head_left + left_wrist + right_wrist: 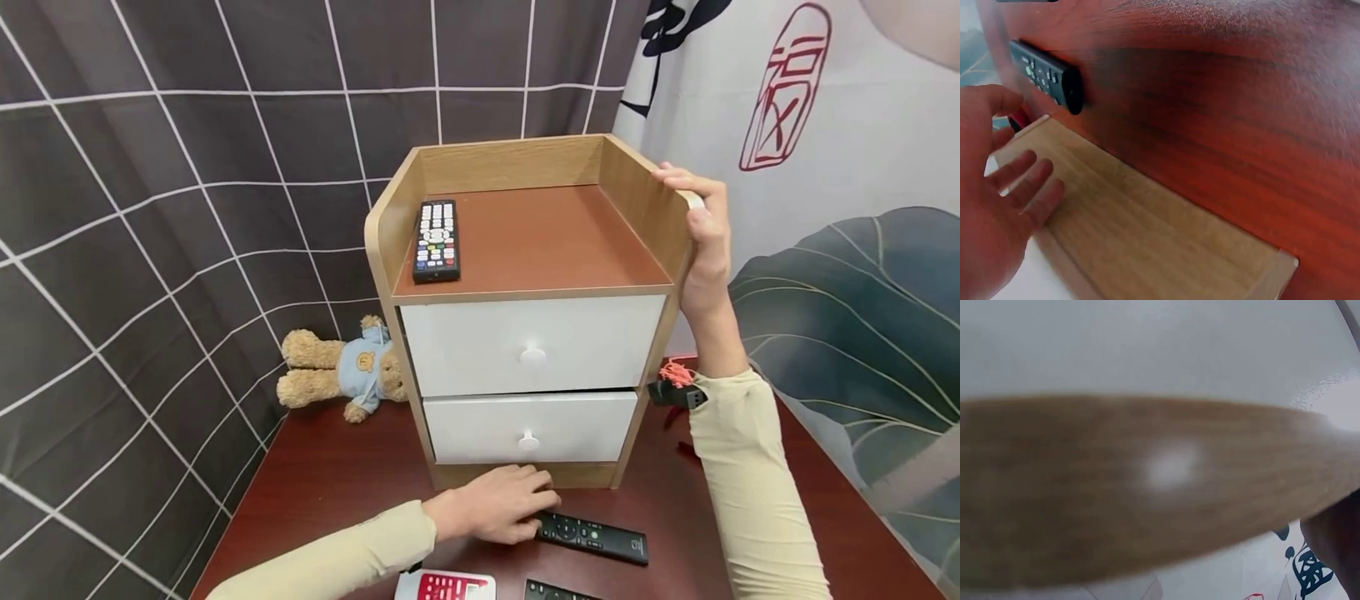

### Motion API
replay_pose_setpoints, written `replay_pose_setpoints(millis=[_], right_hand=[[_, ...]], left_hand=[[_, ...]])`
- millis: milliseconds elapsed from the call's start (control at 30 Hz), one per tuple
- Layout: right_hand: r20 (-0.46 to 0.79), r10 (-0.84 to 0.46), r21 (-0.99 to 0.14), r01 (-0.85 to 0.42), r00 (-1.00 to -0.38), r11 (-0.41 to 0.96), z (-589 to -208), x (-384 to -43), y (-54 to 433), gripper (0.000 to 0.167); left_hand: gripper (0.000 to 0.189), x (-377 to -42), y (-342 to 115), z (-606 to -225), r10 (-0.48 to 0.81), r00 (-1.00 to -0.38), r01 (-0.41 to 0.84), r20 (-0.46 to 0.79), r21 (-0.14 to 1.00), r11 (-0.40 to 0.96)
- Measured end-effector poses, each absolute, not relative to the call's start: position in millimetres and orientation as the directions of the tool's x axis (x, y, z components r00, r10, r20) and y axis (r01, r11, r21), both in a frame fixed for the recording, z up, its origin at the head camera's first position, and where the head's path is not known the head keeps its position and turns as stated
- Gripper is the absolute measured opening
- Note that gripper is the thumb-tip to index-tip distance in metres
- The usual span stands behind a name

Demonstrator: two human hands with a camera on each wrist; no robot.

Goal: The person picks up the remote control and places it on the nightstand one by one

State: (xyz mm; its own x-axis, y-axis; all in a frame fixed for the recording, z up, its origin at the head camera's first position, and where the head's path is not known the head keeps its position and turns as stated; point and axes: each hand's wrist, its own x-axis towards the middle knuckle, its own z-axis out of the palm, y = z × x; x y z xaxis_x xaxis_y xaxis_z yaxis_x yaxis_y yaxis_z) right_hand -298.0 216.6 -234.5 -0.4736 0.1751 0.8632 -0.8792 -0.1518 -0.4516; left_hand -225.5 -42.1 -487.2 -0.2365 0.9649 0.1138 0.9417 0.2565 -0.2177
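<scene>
A small wooden cabinet (525, 317) with two white drawers stands upright on the dark red table. My right hand (705, 229) grips the top of its right side panel, fingers lying over the edge. In the right wrist view a blurred wooden panel (1116, 481) covers most of that hand. Low in front of the cabinet's base is my left hand (498, 504), its fingers loosely bent and nothing held in them, as the left wrist view (1004, 181) shows. Beside its fingertips a black remote control (596, 537) lies on the table.
Another remote (437, 242) lies on the cabinet's top, at the left. A teddy bear (352, 367) in blue lies left of the cabinet. A red and white calculator (450, 586) and a further remote (551, 592) lie at the near edge. Curtains hang behind.
</scene>
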Motion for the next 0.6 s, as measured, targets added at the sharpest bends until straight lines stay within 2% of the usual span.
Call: replay_pose_setpoints(millis=[133, 267, 400, 600], right_hand=[[0.862, 0.186, -0.448, -0.881, -0.471, -0.151, -236, -299, 214, 0.032], [0.86, 0.184, -0.453, -0.878, -0.476, -0.155, -238, -298, 215, 0.032], [0.859, 0.18, -0.455, -0.876, -0.479, -0.16, -237, -298, 215, 0.031], [0.862, 0.178, -0.448, -0.879, -0.474, -0.165, -235, -298, 215, 0.031]], left_hand=[[0.043, -225, -39, -503, 0.944, -0.328, 0.934, 0.041, -0.137, 0.331], [0.056, -217, -32, -516, 0.919, -0.394, 0.913, -0.015, -0.12, 0.389], [0.062, -212, -28, -522, 0.913, -0.406, 0.904, -0.028, -0.156, 0.398], [0.054, -211, -21, -525, 0.917, -0.4, 0.895, -0.006, -0.218, 0.389]])
